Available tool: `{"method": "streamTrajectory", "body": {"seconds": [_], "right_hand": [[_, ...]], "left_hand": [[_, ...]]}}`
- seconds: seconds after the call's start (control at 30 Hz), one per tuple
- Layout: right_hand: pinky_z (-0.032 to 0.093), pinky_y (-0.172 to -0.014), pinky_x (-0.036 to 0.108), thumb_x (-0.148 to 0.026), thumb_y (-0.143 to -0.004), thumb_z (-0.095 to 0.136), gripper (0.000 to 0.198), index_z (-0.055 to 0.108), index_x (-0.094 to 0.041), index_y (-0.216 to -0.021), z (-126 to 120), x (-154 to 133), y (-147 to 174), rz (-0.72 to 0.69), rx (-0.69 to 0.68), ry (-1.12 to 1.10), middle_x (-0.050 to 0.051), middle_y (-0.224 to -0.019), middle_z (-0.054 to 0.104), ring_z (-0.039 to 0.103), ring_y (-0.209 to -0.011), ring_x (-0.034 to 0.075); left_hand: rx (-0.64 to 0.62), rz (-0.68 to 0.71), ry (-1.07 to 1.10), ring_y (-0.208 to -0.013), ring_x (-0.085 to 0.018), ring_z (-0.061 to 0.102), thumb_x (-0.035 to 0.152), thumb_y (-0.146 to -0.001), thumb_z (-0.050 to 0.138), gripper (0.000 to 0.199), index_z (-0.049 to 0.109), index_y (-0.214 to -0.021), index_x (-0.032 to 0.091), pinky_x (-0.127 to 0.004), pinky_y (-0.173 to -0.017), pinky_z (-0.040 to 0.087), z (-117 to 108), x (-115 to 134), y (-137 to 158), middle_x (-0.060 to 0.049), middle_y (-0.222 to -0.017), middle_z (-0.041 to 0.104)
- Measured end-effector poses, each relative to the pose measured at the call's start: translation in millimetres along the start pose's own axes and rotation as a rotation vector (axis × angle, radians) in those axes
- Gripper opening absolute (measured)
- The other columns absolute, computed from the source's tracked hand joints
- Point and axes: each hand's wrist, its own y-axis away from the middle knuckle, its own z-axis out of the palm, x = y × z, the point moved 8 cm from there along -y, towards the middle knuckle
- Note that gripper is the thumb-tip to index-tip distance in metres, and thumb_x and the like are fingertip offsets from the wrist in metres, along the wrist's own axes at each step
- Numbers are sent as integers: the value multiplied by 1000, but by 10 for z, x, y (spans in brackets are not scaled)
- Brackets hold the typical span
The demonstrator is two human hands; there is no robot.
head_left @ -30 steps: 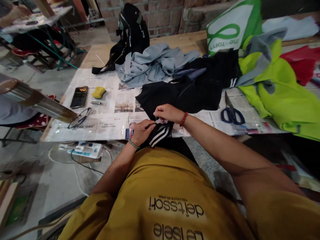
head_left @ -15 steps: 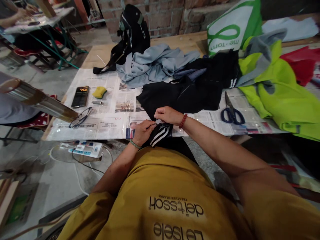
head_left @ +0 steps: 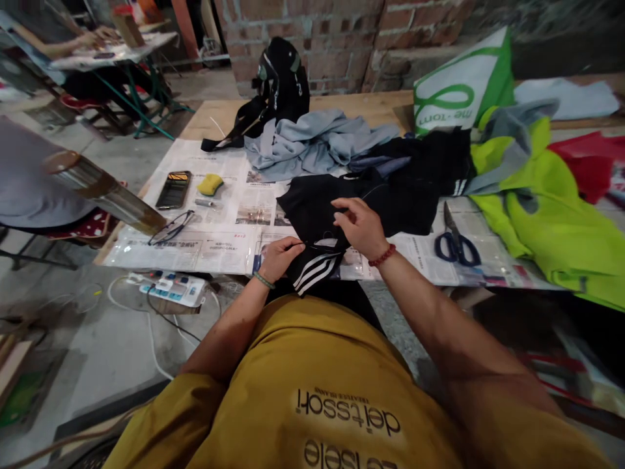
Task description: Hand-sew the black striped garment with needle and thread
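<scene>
A black garment [head_left: 312, 202] with white stripes lies partly on the table, and its striped end [head_left: 317, 270] hangs over the front edge near my body. My left hand [head_left: 280, 257] pinches the cloth at the left of the stripes, fingers closed. Above the garment, a little to the right, my right hand [head_left: 364, 228] is lifted with bent fingers, thumb and forefinger close together. What it holds, if anything, is too small to make out. Between the hands a fine pale loop [head_left: 328, 236], like thread, shows against the black cloth.
Dark-handled scissors [head_left: 456, 247] lie to the right, beside a yellow-green garment [head_left: 551, 202]. Glasses [head_left: 170, 228], a phone [head_left: 173, 190], a sponge [head_left: 209, 185] and a small spool-like cylinder [head_left: 204, 202] are left. Grey cloth [head_left: 317, 143] and a backpack [head_left: 288, 78] lie behind. People sit at left.
My right hand has moved up and to the right, away from my left hand, and its fingers have loosened. My left hand keeps its pinch on the cloth. The view has tilted slightly.
</scene>
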Motion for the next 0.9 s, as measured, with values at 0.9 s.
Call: {"method": "streamTrajectory", "body": {"seconds": [0.9], "right_hand": [[39, -83, 37, -26, -86, 52, 14, 64, -22, -79, 457, -232, 649, -158, -7, 161, 4, -80, 65, 54, -87, 20]], "left_hand": [[-204, 180, -91, -62, -11, 49, 37, -73, 59, 25, 64, -67, 13, -22, -59, 41, 123, 163, 56, 0, -63, 58]]}}
